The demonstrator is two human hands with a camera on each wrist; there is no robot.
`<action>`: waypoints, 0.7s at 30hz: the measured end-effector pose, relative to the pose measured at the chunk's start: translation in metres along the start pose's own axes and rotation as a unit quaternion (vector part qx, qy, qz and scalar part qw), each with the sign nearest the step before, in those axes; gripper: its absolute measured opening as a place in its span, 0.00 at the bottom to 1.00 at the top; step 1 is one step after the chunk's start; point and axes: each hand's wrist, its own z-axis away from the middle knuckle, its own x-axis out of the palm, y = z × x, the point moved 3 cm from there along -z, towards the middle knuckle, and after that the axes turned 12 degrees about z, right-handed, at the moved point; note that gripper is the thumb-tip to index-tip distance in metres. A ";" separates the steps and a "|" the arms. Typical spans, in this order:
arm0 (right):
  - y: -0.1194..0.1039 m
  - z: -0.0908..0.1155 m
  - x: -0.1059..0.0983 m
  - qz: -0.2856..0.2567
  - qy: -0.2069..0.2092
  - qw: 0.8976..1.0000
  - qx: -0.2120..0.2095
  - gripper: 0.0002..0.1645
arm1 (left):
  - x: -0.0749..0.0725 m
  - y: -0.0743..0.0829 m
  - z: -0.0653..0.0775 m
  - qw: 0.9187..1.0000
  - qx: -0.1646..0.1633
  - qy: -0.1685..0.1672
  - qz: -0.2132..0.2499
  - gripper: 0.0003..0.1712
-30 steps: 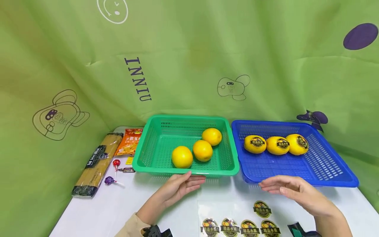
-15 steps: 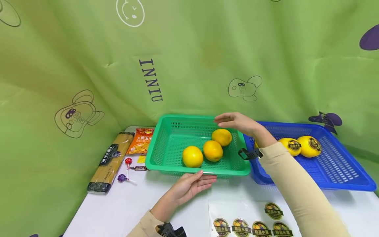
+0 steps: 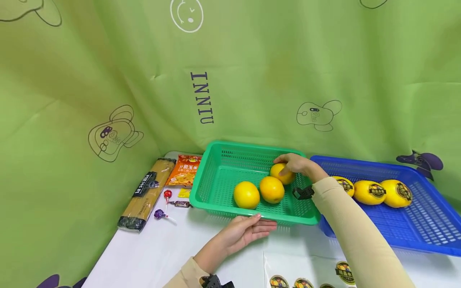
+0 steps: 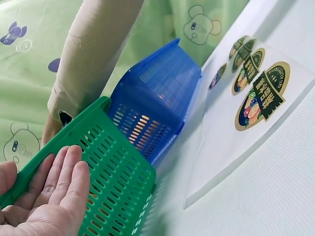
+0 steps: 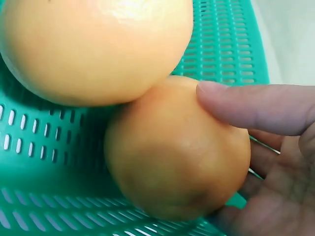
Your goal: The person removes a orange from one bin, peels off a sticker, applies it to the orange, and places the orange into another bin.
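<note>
My right hand (image 3: 298, 164) is in the back right corner of the green plastic basket (image 3: 216, 207), gripping an orange (image 5: 177, 162). In the right wrist view its thumb lies on top of that fruit while the other fingers are partly hidden behind it. Two more oranges, a middle one (image 3: 271, 190) and a left one (image 3: 246, 195), sit beside it in the basket. At the front of the basket is my left hand (image 3: 248, 235), palm turned up. Its thumb tip is at the rim, and its fairly straight fingers (image 4: 74, 184) lie along the outer wall.
On the right stands a blue basket (image 3: 425, 244) with three yellow fruits (image 3: 369, 192) bearing dark labels. A clear sheet of round stickers (image 3: 345, 273) lies in front. Left are a noodle pack (image 3: 147, 194), an orange snack bag (image 3: 184, 170) and lollipops (image 3: 159, 214).
The right hand has moved from in front of the blue basket, over the green basket, and down onto the back right orange. The left hand stays at the green basket's front rim. The view has shifted.
</note>
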 end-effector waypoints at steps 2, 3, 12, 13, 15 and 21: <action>0.000 0.000 0.000 0.004 -0.003 1.000 0.006 0.39 | 0.001 0.001 -0.001 1.000 -0.001 -0.002 -0.001 0.32; 0.001 -0.001 0.000 0.011 -0.007 1.000 0.008 0.40 | 0.001 0.001 -0.001 1.000 -0.002 -0.002 0.000 0.32; -0.002 0.000 0.003 0.073 -0.025 0.997 0.011 0.43 | 0.002 -0.001 -0.001 1.000 0.006 0.003 0.002 0.31; -0.002 0.002 0.003 0.086 -0.021 0.996 0.006 0.43 | 0.002 -0.002 -0.001 1.000 0.006 0.003 0.002 0.31; -0.001 0.006 0.001 0.105 -0.007 0.994 -0.001 0.42 | 0.002 -0.003 -0.002 1.000 0.007 0.001 0.001 0.32; -0.012 0.032 -0.014 0.050 0.044 0.996 -0.057 0.40 | 0.002 -0.001 0.000 1.000 0.010 0.001 -0.008 0.31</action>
